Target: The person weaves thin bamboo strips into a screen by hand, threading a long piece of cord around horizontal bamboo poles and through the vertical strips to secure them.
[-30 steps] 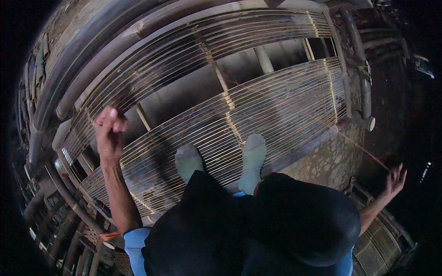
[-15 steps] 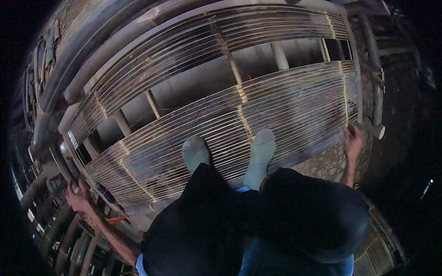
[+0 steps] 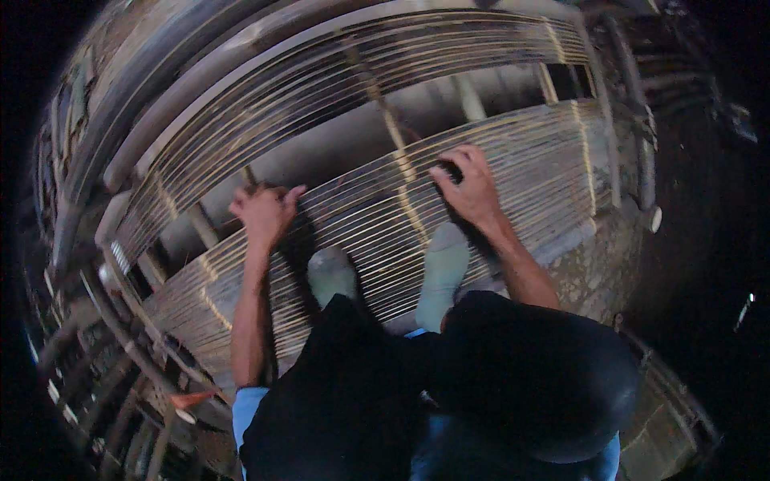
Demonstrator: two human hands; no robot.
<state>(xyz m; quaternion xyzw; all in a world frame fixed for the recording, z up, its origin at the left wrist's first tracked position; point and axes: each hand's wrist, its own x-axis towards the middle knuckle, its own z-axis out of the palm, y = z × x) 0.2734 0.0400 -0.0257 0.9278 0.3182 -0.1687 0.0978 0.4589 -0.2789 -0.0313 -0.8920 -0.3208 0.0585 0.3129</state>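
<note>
Nearest are dark-trousered knees point(image 3: 545, 377), bent. Beyond them two pale socked feet point(image 3: 443, 260) appear planted on the near strip section point(image 3: 537, 176), a sheet of thin, closely spaced strips extending under both hands. The left hand point(image 3: 267, 213) is above its far edge, fingers parted and bent, nothing visible in its grasp. The right hand point(image 3: 472, 188) is over the strips further right, thumb and fingers half curled with a gap between; nothing held is visible. Contact with the strips cannot be confirmed for either.

Assessment: individual strips look light and springy, liable to bend or snap if pulled mid-span; the sheet is probably stiffer along the pale crosspiece point(image 3: 393, 136) and at the end rail point(image 3: 601, 120), the sounder holding points. Surface grip cannot be judged.

Further off, a rounded beam point(image 3: 353, 136) shows through the gap, then the far strip section point(image 3: 465, 40), bordered by thick poles point(image 3: 200, 88).
</note>
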